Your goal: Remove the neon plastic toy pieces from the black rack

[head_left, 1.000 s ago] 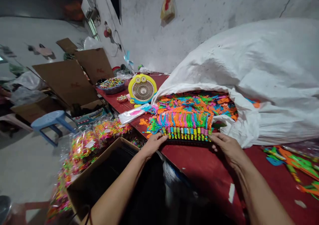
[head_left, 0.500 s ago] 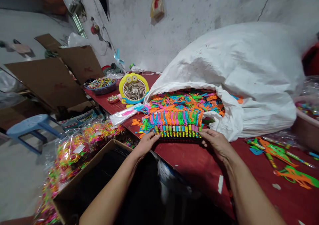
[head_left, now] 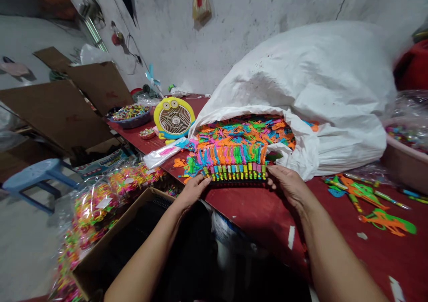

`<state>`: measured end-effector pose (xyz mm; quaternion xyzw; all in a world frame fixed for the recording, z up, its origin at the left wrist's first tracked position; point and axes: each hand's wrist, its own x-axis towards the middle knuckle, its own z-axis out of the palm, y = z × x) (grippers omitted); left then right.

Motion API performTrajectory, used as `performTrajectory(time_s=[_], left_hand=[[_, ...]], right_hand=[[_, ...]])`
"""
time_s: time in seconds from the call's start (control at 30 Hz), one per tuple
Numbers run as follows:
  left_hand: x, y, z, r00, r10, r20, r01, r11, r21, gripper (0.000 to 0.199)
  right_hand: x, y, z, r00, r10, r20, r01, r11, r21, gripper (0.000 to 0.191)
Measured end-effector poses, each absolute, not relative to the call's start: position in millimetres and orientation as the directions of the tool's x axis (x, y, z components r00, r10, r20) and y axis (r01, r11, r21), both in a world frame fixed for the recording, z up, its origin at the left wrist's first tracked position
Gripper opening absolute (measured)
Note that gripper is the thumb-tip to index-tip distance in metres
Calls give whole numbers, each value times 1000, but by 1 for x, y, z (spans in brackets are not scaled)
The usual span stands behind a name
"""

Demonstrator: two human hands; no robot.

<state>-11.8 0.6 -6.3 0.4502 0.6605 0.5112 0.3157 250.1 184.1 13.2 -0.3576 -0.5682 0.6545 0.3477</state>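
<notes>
- A row of multicoloured plastic toys (head_left: 234, 170) is being held on a red table (head_left: 290, 222), just below the mouth of a white woven sack (head_left: 301, 83).
- Its left end is being gripped by the left hand (head_left: 191, 193), with the fingers closed narrowly around it.
- Its right end is being gripped by the right hand (head_left: 289, 185), with the fingers curled over it.
- More loose toy pieces (head_left: 244, 132) are being contained in the sack.

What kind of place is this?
Probably a small workshop packing plastic toys: a white sack spilling bright toy pieces, bagged toys beside a cardboard box, and a bare concrete wall.
</notes>
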Motion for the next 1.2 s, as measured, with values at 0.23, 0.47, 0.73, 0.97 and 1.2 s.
performTrajectory(time_s=[0.23,0.47,0.73,0.97,1.2], left_hand=[[-12,0,-8,-438,898,29,312,122,942,45],[-10,0,-6,-430,902,42,293,96,951,45],[-9,0,-5,-432,901,39,242,74,967,45],[-1,1,-3,-487,873,-15,37,38,999,48],[4,1,-2,-522,852,-52,-106,-4,994,51]], right_hand=[[249,185,11,-497,862,-105,-31,-138,-990,45],[247,184,8,-491,862,-124,7,-139,-990,43],[245,186,2,-481,866,-138,15,-149,-989,48],[244,183,7,-471,872,-135,41,-131,-990,52],[246,185,7,-510,845,-158,57,-150,-987,49]])
